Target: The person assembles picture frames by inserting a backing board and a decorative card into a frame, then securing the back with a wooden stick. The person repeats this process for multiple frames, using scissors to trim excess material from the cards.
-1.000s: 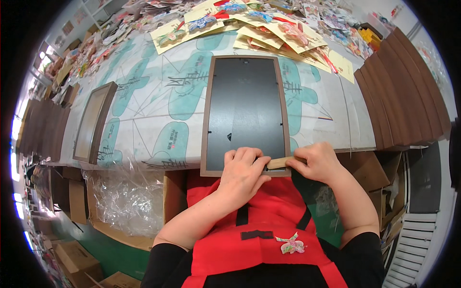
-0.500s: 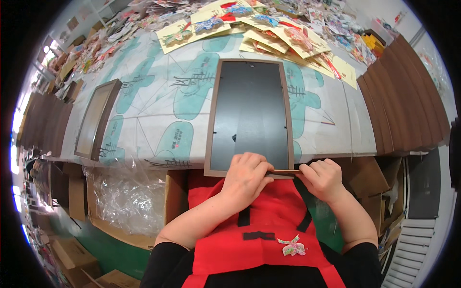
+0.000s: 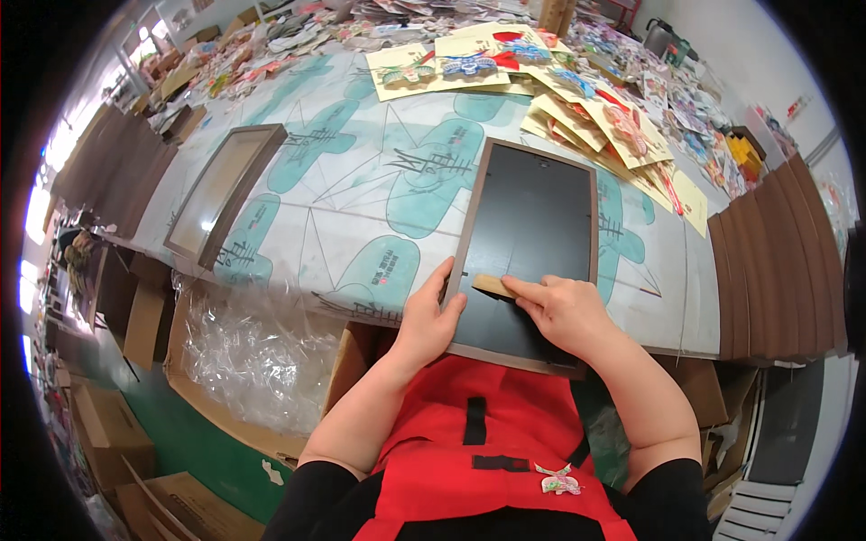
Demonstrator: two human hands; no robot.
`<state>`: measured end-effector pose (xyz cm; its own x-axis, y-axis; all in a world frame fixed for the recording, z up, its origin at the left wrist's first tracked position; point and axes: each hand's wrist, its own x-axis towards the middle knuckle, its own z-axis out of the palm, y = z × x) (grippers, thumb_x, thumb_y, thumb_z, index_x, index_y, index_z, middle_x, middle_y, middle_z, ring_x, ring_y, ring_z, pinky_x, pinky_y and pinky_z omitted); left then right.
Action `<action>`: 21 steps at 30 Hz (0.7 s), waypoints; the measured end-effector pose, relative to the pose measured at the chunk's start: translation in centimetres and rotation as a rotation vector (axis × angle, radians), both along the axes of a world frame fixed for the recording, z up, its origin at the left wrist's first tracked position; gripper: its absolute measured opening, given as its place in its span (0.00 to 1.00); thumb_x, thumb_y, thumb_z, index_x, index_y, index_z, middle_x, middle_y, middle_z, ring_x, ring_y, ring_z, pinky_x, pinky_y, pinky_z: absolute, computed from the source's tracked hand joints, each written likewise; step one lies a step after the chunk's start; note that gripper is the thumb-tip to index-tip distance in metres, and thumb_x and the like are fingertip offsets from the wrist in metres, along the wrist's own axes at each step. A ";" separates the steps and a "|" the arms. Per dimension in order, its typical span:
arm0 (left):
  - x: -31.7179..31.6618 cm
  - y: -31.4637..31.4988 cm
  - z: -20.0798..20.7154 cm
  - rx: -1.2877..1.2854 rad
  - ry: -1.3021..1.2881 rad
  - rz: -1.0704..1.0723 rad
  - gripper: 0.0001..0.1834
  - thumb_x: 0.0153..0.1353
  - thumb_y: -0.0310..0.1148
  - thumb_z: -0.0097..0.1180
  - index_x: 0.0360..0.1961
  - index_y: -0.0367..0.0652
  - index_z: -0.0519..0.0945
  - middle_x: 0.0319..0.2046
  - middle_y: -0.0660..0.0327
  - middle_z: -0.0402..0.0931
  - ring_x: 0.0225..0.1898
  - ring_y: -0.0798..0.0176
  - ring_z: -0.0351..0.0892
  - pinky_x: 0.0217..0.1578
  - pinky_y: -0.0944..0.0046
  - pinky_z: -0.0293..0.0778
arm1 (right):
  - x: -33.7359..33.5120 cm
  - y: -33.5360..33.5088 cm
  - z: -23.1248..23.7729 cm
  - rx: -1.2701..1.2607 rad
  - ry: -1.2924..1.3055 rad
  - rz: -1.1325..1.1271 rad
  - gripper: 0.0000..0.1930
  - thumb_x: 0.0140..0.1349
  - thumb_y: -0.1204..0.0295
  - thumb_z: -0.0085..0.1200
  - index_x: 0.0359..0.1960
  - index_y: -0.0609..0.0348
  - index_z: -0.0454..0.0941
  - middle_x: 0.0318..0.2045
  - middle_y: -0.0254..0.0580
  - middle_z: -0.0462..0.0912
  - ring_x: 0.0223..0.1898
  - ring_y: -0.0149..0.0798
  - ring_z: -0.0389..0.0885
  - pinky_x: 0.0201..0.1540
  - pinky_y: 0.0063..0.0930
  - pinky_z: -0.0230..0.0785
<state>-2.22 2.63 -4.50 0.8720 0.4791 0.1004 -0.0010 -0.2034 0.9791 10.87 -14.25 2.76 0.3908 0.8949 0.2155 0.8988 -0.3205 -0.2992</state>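
A brown picture frame (image 3: 468,225) lies back up at the table's front edge, its black backing board (image 3: 537,212) facing me. My left hand (image 3: 428,316) grips the frame's lower left side, fingers along the outer edge and thumb near the board. My right hand (image 3: 566,311) is over the lower part of the board. Between its thumb and fingers is a small flat tan piece (image 3: 490,287), seemingly wooden, tilted against the board near a small dark tab on the frame's left side. Its far end shows; the rest is hidden by my fingers.
Another frame (image 3: 225,194) lies to the left. Brown frames stand stacked at right (image 3: 776,270) and far left (image 3: 113,171). Cream cards (image 3: 622,135) with colourful ornaments lie beyond. Below the table, a cardboard box (image 3: 230,424) holds clear plastic wrap (image 3: 257,361).
Both hands have left the frame's bottom edge. My left hand moved to its left side; my right hand moved onto the board with the tan piece. The view has shifted and the frame appears tilted.
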 end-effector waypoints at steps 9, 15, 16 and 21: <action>-0.2 -0.2 -0.2 0.049 -0.020 0.041 0.28 0.58 0.24 0.51 0.60 0.29 0.62 0.54 0.43 0.69 0.56 0.53 0.70 0.54 0.63 0.65 | 0.2 1.4 0.3 -0.074 -0.069 0.032 0.14 0.58 0.66 0.53 0.46 0.41 0.80 0.17 0.43 0.74 0.17 0.49 0.74 0.20 0.40 0.67; -0.2 -0.4 -0.3 0.041 -0.031 0.052 0.28 0.56 0.25 0.53 0.59 0.29 0.64 0.53 0.40 0.69 0.57 0.46 0.69 0.55 0.61 0.66 | 0.3 2.0 0.6 -0.038 -0.050 0.095 0.14 0.57 0.69 0.52 0.46 0.46 0.79 0.18 0.42 0.74 0.18 0.45 0.77 0.20 0.37 0.69; -0.4 0.0 -0.1 0.043 -0.018 0.064 0.28 0.56 0.25 0.53 0.59 0.29 0.64 0.53 0.40 0.69 0.57 0.46 0.69 0.55 0.60 0.66 | -0.4 2.6 1.5 -0.122 -0.172 0.085 0.13 0.57 0.70 0.51 0.45 0.49 0.78 0.19 0.42 0.74 0.19 0.44 0.78 0.20 0.36 0.69; -0.1 -0.3 0.1 0.134 -0.051 0.088 0.27 0.56 0.26 0.53 0.58 0.30 0.66 0.52 0.44 0.72 0.54 0.56 0.73 0.54 0.64 0.66 | -5.4 4.1 3.1 -0.311 -0.534 0.003 0.16 0.53 0.73 0.50 0.44 0.55 0.76 0.23 0.39 0.75 0.20 0.38 0.79 0.21 0.31 0.72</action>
